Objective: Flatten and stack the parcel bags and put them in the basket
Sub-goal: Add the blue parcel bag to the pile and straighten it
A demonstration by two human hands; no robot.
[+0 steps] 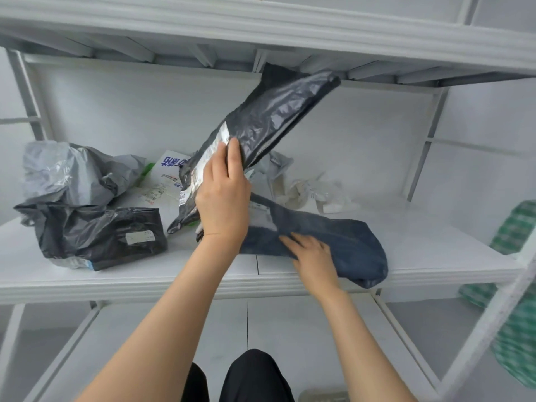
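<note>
Left hand [223,195] holds black bag [269,111]; right hand [313,258] presses blue bag [348,242].

- Crumpled bags [95,236] sit on the left of the shelf [435,248].
- A flat bag [348,242] lies at the front right.
- A lifted bag [275,117] tilts above the middle.

- black parcel bag [269,117]: glossy, crinkled plastic
- blue parcel bag [342,245]: duller, smoother plastic
- grey parcel bag [66,172]: shiny, crumpled plastic
- shelf [420,245]: smooth, matt white

Left hand [223,195], centre frame, grips a black plastic parcel bag [269,117]; right hand [313,258], lower right of it, presses flat, fingers straight.
</note>
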